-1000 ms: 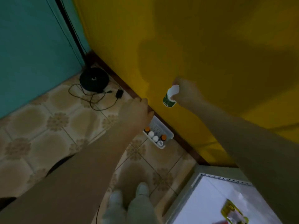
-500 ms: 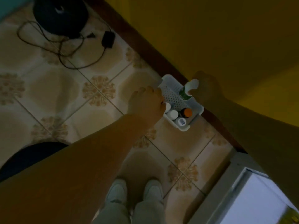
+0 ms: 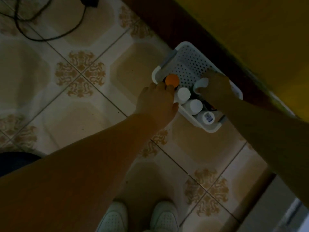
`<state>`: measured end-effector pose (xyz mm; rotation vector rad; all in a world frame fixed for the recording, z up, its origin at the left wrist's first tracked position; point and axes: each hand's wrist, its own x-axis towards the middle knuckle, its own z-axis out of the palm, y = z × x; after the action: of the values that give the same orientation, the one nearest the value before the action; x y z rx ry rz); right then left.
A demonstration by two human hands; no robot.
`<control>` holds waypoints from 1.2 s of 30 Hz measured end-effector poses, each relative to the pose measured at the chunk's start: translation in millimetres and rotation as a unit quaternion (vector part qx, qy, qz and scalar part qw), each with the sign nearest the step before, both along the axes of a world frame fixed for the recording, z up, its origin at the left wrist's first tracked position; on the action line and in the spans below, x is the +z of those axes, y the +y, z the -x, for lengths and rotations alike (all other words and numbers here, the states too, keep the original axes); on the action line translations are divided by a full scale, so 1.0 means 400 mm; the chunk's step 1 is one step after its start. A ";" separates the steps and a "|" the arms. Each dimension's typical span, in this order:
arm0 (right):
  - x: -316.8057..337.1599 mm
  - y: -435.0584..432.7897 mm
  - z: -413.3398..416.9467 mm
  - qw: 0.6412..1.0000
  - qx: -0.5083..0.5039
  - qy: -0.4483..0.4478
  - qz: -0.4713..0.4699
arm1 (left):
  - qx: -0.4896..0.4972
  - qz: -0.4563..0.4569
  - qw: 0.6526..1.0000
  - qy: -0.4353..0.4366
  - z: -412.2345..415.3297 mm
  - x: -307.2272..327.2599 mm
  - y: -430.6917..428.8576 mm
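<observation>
Dim light. White perforated basket sits on the tiled floor, its far side against the dark skirting under a yellow wall.

Contents crowd the near end of the basket, all upright and seen from above:
- orange-capped bottle in the left corner
- two white-capped bottles in a row, touching
- a bottle with a printed sticker on its cap at the near corner

The far half of the basket shows bare perforated bottom.

Right grip: fingers and thumb curled round a white-capped bottle, which is inside the basket, just beside the row of white caps.

Left grip: fingers bent at the basket's left rim, tips next to the orange cap. Cannot tell whether they clasp the rim or only rest on it.

Black cable loops on the floor, well apart. Pale shoes at the bottom edge.
</observation>
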<state>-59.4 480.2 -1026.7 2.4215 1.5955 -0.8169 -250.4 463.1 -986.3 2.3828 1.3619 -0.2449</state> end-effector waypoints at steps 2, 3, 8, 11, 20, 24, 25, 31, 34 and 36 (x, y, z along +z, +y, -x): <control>0.003 -0.015 0.004 1.000 0.027 -0.006 0.003 | -0.001 0.002 1.000 0.003 -0.001 0.004 -0.002; 0.013 -0.022 0.008 0.999 0.031 -0.005 0.016 | -0.001 0.005 1.000 0.004 0.000 0.013 -0.002; 0.162 -0.020 0.030 0.999 0.039 0.022 0.028 | 0.007 0.024 1.000 0.014 0.021 0.149 0.002; 0.351 0.020 0.045 0.996 0.087 0.007 0.007 | 0.014 0.014 0.999 0.028 0.040 0.318 0.024; 1.187 0.111 0.162 0.988 0.145 -0.026 -0.044 | 0.056 -0.053 0.996 0.052 0.119 1.065 0.103; 1.593 0.110 0.213 0.981 0.169 -0.048 -0.087 | 0.070 -0.065 0.995 0.021 0.154 1.427 0.102; 1.684 0.107 0.220 0.979 0.171 -0.053 -0.101 | 0.074 -0.073 0.994 0.021 0.162 1.502 0.094; 2.138 0.045 0.240 0.958 0.186 -0.094 -0.195 | 0.079 -0.127 0.988 0.023 0.175 1.860 0.002; 2.317 -0.010 0.236 0.946 0.191 -0.125 -0.231 | 0.078 -0.162 0.984 0.021 0.171 2.016 -0.047; 2.414 -0.059 0.229 0.944 0.176 -0.133 -0.244 | 0.073 -0.176 0.981 0.027 0.171 2.106 -0.080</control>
<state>-151.1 456.5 -61.0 2.2756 2.2158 -0.0262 -318.9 431.1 -143.8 2.5527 1.7189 -0.0266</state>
